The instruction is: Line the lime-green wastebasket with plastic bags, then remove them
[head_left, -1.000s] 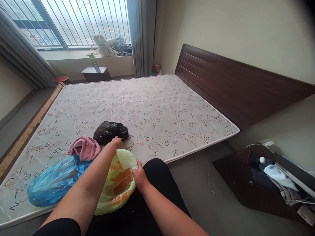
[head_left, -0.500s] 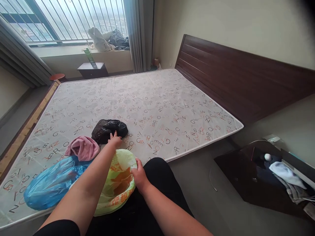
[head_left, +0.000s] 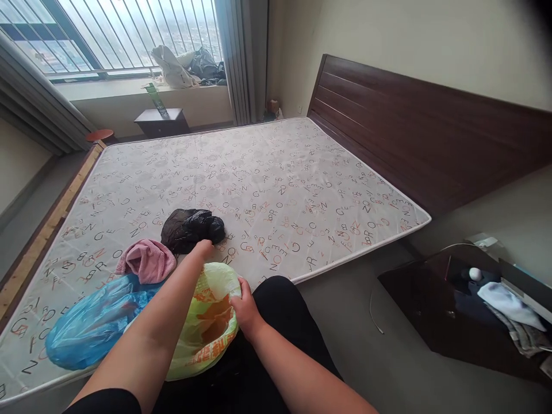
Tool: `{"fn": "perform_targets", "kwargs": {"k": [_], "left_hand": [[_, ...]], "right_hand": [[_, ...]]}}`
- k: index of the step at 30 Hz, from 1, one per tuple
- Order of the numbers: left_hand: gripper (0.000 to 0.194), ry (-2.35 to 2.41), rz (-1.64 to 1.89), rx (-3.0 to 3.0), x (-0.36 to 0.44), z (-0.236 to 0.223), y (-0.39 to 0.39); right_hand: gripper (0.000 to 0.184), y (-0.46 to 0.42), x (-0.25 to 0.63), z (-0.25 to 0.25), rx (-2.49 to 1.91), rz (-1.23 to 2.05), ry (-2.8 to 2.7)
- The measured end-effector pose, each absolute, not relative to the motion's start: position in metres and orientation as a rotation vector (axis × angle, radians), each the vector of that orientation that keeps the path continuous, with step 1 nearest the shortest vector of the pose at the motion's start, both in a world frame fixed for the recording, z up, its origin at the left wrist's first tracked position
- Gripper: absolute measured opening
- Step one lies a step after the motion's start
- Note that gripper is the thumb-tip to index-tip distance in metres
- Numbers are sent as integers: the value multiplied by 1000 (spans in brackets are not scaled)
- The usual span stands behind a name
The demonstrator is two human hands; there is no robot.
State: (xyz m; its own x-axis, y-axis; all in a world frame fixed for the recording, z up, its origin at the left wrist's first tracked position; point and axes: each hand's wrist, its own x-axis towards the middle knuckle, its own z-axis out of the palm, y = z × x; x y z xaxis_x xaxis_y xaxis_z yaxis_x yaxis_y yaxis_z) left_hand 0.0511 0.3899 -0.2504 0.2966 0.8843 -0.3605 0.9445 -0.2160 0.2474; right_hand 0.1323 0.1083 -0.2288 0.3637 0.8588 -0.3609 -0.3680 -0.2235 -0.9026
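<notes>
A crumpled black plastic bag (head_left: 187, 229) lies on the bare mattress (head_left: 267, 190). My left hand (head_left: 206, 249) reaches to its near right edge, fingers curled in against it and mostly out of sight. Pinched between the thumb and fingers of my right hand (head_left: 246, 307) is the rim of a yellow-green plastic bag (head_left: 215, 276) with orange print. That bag's mouth gapes round and wide at my lap, orange showing inside. Left of my left forearm sit a pink towel (head_left: 149, 261) and a filled blue plastic bag (head_left: 88, 328).
A dark wooden headboard (head_left: 388, 115) stands along the right wall. At the lower right, a dark tabletop (head_left: 422, 305) bears a white cloth (head_left: 509, 302) and a small white ball (head_left: 475, 273). A nightstand (head_left: 161, 118) with a green vase (head_left: 155, 99) is beyond the mattress.
My left fingers were spread over the black bag half a second ago; now they are curled in at its edge. The black bag's folds have shifted slightly. My right hand keeps its hold.
</notes>
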Motion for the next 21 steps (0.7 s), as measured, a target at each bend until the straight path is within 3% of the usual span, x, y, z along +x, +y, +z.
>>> {"fn": "perform_targets", "kwargs": {"k": [2, 8, 14, 16, 18, 21], "left_hand": [[22, 1655, -202, 2140, 49, -245, 390], [29, 1737, 49, 2185, 47, -197, 374], [35, 1574, 730, 2150, 45, -101, 314], [40, 1411, 636, 2131, 35, -85, 285], [42, 1263, 289, 2130, 22, -86, 257], [29, 1140, -254, 2206, 2, -114, 216]], "right_hand": [[59, 109, 133, -228, -1348, 1222, -492], [54, 110, 133, -222, -1251, 1284, -455], [53, 112, 132, -220, -1150, 1324, -391], [52, 112, 132, -218, -1153, 1329, -382], [47, 111, 134, -215, -1168, 1292, -428], [41, 110, 135, -210, -1193, 1209, -503]]}}
